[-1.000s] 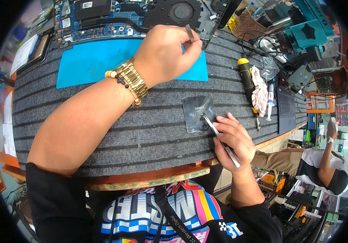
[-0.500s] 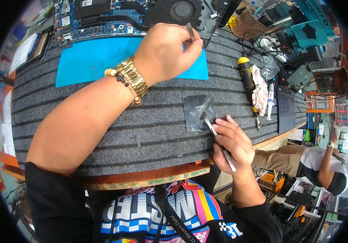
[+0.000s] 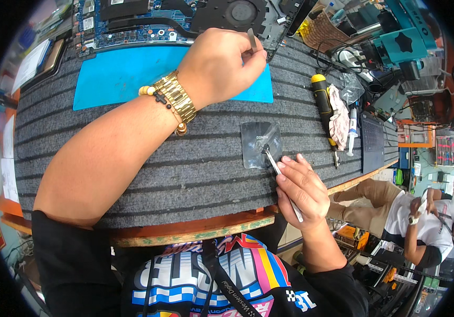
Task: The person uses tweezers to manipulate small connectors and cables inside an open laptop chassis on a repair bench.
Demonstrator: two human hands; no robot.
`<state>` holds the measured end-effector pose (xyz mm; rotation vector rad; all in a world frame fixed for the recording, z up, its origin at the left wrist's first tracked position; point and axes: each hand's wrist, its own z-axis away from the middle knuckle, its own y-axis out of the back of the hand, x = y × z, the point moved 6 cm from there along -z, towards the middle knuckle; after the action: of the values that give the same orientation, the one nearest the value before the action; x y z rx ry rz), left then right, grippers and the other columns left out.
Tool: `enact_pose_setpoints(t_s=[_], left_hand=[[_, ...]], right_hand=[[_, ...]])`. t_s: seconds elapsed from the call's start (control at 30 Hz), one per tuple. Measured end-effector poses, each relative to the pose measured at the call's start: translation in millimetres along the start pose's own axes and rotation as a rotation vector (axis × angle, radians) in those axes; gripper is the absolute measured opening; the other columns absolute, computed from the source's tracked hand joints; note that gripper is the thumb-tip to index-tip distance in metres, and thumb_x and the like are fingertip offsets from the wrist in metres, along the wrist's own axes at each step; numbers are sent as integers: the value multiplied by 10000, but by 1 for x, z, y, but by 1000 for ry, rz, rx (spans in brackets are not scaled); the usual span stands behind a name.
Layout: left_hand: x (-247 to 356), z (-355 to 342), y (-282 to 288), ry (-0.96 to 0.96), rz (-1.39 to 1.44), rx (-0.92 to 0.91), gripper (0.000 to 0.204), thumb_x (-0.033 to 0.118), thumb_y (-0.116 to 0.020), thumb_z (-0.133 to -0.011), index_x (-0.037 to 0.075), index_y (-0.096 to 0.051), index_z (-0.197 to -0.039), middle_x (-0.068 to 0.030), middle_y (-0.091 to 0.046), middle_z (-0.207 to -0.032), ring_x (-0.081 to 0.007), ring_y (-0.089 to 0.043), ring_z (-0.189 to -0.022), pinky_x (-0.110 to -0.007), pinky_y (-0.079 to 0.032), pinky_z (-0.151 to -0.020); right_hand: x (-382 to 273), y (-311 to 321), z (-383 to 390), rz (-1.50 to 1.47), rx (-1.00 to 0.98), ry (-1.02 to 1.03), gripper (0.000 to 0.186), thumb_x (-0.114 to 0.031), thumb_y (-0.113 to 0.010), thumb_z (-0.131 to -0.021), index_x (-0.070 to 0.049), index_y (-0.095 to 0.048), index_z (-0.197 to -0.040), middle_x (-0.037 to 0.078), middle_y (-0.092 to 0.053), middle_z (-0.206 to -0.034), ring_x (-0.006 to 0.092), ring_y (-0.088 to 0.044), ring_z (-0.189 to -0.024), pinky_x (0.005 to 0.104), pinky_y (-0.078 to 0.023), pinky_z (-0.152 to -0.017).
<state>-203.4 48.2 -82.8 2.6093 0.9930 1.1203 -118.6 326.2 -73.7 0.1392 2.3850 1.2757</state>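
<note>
Two hands are working around the blue mat (image 3: 116,79). Left hand (image 3: 219,68) is hovering over the mat's right part, pinching a thin metal strip (image 3: 252,39). Right hand (image 3: 307,193), on the mat's near side, is holding tweezers (image 3: 275,165) narrow, tips at a plastic packet (image 3: 252,157) lying on that same side; whether they're gripping anything, cannot tell. Packet is looking light, limp, slippery; its flat edges are seeming the safest hold.
</note>
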Motion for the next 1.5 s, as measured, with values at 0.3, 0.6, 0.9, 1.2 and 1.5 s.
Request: enact_pose_setpoints(t_s=[0.3, 0.6, 0.9, 1.2, 1.5], left_hand=[[-2, 1, -2, 32, 21, -10, 204, 185, -752, -988, -5, -825, -1004, -128, -767, -746, -169, -716, -622, -316, -546, -595], [-3, 0, -3, 36, 5, -20, 208, 188, -753, -990, -7, -825, -1004, -129, -771, -749, -172, -723, -630, -315, -545, -596], [0, 0, 0, 26, -22, -17, 219, 201, -755, -992, -7, -824, -995, -114, -737, -687, -159, -678, -572, -322, -512, -556], [-3, 1, -2, 40, 5, -11, 223, 203, -749, -998, -7, -823, -993, -120, -736, -693, -159, -677, -576, -322, -512, -560], [-4, -1, -1, 50, -54, -12, 230, 192, -763, -970, -28, -814, -931, -147, -775, -771, -222, -720, -616, -340, -547, -591]], right_hand=[[1, 0, -1, 39, 3, -6, 368, 72, -827, -770, -21, -819, -1125, 182, -815, -1171, 395, -784, -1162, 568, -561, -1117], [2, 0, 0, 18, -5, -14, 370, 65, -825, -765, -21, -823, -1125, 183, -816, -1171, 397, -783, -1170, 574, -550, -1129], [4, 1, 1, -21, -12, -23, 378, 70, -815, -750, -4, -824, -1121, 195, -818, -1158, 408, -777, -1183, 589, -527, -1152], [34, 4, 9, -673, 117, -310, 283, -51, -702, -978, 79, -764, -1221, 269, -815, -1155, 441, -736, -1275, 647, -373, -1259], [64, 19, -23, -822, 230, -261, 276, -65, -673, -1030, 83, -701, -1262, 290, -786, -1220, 451, -746, -1233, 665, -402, -1243]])
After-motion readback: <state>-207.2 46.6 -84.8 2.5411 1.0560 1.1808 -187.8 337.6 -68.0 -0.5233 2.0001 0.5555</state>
